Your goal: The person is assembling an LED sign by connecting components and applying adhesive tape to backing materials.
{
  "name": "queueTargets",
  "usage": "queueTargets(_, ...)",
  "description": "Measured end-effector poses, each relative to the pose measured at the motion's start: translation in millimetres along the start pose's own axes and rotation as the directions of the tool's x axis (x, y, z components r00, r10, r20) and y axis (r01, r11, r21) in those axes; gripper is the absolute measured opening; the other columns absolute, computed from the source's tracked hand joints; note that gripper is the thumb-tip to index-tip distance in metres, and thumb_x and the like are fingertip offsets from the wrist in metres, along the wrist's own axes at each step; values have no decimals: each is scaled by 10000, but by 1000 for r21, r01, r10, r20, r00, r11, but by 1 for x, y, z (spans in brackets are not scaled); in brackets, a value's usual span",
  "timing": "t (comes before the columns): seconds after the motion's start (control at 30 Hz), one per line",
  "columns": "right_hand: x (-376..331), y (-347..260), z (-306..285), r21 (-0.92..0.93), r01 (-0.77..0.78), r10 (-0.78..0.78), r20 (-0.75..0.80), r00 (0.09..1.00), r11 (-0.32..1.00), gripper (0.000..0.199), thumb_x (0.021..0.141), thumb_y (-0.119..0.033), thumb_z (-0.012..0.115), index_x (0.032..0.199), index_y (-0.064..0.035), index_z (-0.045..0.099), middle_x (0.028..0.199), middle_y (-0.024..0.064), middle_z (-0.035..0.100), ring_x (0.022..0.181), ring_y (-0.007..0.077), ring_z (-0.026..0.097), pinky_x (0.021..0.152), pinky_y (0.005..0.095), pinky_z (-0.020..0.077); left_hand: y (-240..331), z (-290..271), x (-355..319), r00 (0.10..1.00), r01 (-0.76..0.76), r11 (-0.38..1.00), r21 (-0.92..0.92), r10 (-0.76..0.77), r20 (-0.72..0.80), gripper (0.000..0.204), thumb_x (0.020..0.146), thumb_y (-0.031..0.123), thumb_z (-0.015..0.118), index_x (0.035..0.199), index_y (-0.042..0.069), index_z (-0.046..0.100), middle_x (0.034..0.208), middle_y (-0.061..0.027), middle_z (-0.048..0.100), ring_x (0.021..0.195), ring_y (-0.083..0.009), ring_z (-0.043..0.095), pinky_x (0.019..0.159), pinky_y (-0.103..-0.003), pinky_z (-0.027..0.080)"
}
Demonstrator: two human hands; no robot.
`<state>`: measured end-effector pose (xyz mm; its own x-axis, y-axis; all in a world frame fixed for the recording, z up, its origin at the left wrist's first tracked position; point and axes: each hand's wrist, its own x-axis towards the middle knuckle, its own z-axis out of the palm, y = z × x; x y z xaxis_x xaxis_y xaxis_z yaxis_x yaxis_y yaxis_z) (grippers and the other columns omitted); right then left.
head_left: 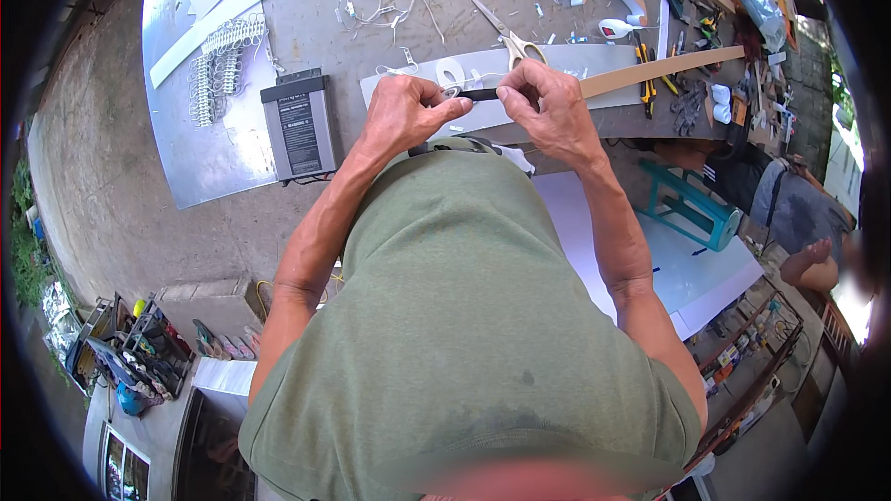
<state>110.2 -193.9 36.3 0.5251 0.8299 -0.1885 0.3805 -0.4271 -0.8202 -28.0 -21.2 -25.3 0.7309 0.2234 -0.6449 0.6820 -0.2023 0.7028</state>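
Observation:
Over the near edge of the table, both hands hold a short black strip (480,94) stretched between them. My left hand (408,113) pinches its left end between thumb and fingers, close to a thin pale loop. My right hand (549,109) grips the other end with thumb and forefinger. What exactly the strip is cannot be told, and its ends are hidden by the fingers. Just beyond lies a pair of scissors (512,35) with pale handles, blades pointing away. White curled pieces (452,71) rest beside my left hand on a long white sheet (603,63).
On the left stands a grey box (303,125) with a dark label, near strings of white modules (218,70). Loose white wire (394,0) lies farther back. A tan strip (664,70), cutters (644,70) and tools are right. A teal stool (691,204) and another person (789,190) are lower right.

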Motion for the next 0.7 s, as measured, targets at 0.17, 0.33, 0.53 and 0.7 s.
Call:
queueTargets(0.17, 14, 39, -17, 88, -204, 196, 95, 976, 975, 214, 926, -200, 679, 932, 15, 678, 737, 23, 609, 670, 91, 547, 595, 279, 448, -9, 6, -2, 918, -367, 840, -399, 396, -12, 312, 706, 217, 895, 613, 25, 667, 1065, -177, 730, 988, -226, 676, 899, -353, 510)
queueTargets(0.33, 21, 41, -21, 314, -217, 159, 200, 967, 924, 210, 928, -207, 683, 905, 1, 678, 741, 5, 599, 697, 80, 548, 615, 260, 447, -7, 0, 0, 883, -322, 770, -551, 455, 120, 376, 699, 220, 910, 923, 24, 680, 1107, -147, 694, 1065, -210, 643, 970, -345, 475)
queueTargets(0.53, 25, 42, -28, 275, -229, 154, 269, 951, 934, 191, 951, -196, 679, 932, -6, 661, 787, 1, 609, 721, 69, 530, 639, 232, 444, 1, -6, -8, 822, -386, 750, -538, 544, 168, 780, 680, 245, 920, 1318, -28, 565, 1114, -128, 684, 1082, -211, 641, 1010, -362, 466)
queueTargets(0.7, 19, 28, -31, 261, -188, 116, 271, 956, 947, 187, 937, -189, 705, 912, -6, 671, 741, -21, 584, 688, 56, 504, 586, 234, 404, 1, -11, -14, 891, -233, 816, -529, 397, 220, 857, 690, 258, 908, 1382, -66, 519, 1035, -126, 706, 993, -204, 674, 980, -363, 481)
